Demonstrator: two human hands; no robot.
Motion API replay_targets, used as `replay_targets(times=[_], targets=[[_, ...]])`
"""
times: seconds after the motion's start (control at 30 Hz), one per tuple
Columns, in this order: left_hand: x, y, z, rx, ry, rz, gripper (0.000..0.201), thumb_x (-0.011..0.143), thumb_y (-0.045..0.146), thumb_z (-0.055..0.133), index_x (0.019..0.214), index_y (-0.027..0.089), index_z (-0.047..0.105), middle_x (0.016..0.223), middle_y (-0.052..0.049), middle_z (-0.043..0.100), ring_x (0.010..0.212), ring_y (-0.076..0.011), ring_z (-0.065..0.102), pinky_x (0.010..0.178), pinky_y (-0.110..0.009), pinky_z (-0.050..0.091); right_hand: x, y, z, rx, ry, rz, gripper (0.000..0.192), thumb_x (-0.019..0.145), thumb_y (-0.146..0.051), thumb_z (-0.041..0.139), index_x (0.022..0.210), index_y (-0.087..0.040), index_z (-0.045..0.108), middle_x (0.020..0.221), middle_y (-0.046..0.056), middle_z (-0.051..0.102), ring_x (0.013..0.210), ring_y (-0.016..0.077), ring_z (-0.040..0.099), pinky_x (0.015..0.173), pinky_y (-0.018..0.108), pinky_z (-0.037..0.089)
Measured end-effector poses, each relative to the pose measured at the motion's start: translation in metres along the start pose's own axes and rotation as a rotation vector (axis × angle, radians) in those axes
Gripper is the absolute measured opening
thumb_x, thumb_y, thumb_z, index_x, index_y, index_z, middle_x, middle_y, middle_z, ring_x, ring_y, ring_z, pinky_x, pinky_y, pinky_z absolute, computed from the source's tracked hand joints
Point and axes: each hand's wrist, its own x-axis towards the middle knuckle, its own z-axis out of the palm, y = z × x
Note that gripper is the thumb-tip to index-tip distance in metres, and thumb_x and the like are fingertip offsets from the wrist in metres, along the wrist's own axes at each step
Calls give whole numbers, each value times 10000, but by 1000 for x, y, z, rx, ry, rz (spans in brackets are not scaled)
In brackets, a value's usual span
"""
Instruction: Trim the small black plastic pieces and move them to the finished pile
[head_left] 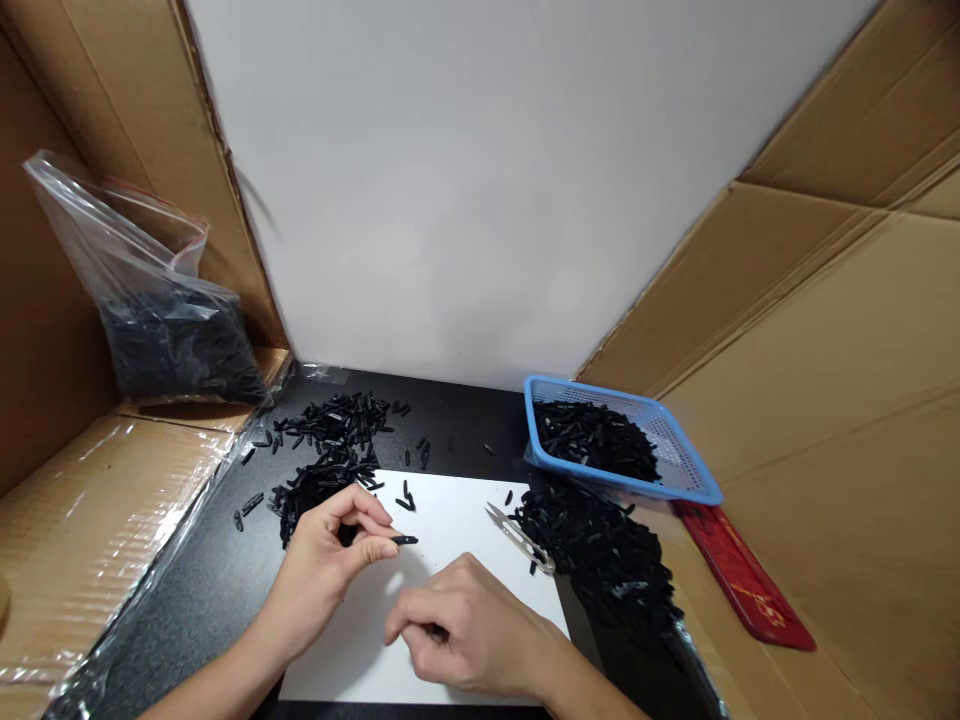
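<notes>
My left hand (pixel 330 560) pinches a small black plastic piece (pixel 405 540) between thumb and forefinger, over a white sheet (pixel 450 520) on the black table. My right hand (pixel 469 630) lies curled on the sheet just in front, with a small dark piece (pixel 437 632) showing under its fingers. A pile of the same black pieces (pixel 330 450) lies beyond my left hand. Small metal snips (pixel 519 538) lie on the sheet to the right of both hands.
A blue basket (pixel 694 475) partly filled with black pieces stands at the right, a larger heap (pixel 607 550) in front of it. A clear bag (pixel 165 320) of pieces leans at the left. Cardboard walls enclose both sides. A red flat object (pixel 742 580) lies at the right.
</notes>
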Motion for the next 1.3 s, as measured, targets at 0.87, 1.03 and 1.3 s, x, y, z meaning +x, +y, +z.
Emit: replay_targets(times=[0.87,1.03,1.3], targets=[[-4,-3,9,99,-115,-5,162,764,347,684,718,193,665,613,32,559,600,-134,475,560,-232,369,8,4,1,335,534,381,209,821,-319,631,738,-153,729,464,-70,380,434,97,327,440,239,277],[-1,-3,5,108,-162,2,206,836,332,599,696,194,661,673,2,625,696,-170,548,635,-251,414,7,2,2,339,504,366,210,832,-307,614,725,-160,720,464,-72,372,434,96,318,439,243,266],[-13,-2,6,518,29,404,94,848,240,562,787,217,629,692,9,634,603,-133,548,559,-220,413,8,0,4,412,571,429,218,813,-315,617,659,-161,633,462,-85,336,431,91,313,438,235,263]])
